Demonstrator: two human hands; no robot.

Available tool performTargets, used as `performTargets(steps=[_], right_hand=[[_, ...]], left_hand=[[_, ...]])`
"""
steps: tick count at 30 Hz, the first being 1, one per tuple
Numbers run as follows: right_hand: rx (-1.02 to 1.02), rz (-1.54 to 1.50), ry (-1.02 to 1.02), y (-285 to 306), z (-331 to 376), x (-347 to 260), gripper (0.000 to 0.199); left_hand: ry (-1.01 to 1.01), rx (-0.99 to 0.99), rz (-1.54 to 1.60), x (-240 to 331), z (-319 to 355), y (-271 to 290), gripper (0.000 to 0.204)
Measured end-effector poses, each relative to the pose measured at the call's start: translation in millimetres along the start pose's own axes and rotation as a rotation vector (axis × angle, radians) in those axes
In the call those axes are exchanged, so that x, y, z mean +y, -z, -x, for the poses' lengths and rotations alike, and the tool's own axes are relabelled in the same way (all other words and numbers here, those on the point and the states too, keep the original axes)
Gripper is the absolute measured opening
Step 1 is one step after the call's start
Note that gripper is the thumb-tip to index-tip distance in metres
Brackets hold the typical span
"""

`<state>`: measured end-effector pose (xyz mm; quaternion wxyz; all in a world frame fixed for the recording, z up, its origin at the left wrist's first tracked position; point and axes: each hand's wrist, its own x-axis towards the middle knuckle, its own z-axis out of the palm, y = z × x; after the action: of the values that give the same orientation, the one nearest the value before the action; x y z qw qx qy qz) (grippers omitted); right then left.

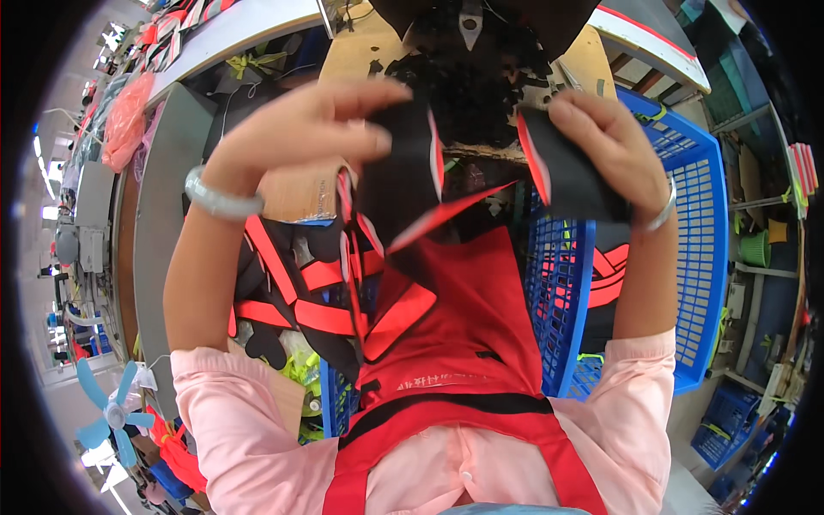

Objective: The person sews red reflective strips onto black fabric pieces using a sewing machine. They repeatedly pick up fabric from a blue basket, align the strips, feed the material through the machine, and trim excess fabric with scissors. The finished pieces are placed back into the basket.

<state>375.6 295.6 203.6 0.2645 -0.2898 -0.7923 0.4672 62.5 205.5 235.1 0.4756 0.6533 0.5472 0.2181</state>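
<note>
Black strap with red edges, held up between two hands.
The left hand pinches one end of the black strap, the right hand is clamped on the other end (both about equally near); it runs sideways between their fingers.

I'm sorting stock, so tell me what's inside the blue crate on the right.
Inside the blue crate lie black fabric pieces with red-orange stripes. The right hand and forearm cover the rest, so its bottom is hidden.

crate: blue plastic, at right, holding black-and-orange pieces
fan: light blue, lower left
bag: orange plastic, upper left
apron: red
</note>
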Motion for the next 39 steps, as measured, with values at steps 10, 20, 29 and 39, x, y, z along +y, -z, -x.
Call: performTargets(steps=[10, 20, 29, 39], right_hand=[[-0.267, -0.362, -0.063, -63, 74, -40, 0.031], [-0.106, -0.238, 0.193, -143, 97, -69, 0.034], [0.0, 0.069, 0.042, -160, 116, -65, 0.029], [0.289, 0.481, 0.056, -110, 134, -67, 0.026]], left_hand=[[-0.37, -0.18, -0.455, 23, 116, -96, 0.031], [-0.532, 0.05, 0.203, -12, 161, -110, 0.007], [-0.521, 0.258, 0.528, -52, 145, -167, 0.014], [-0.225, 0.104, 0.251, -55, 116, -231, 0.018]])
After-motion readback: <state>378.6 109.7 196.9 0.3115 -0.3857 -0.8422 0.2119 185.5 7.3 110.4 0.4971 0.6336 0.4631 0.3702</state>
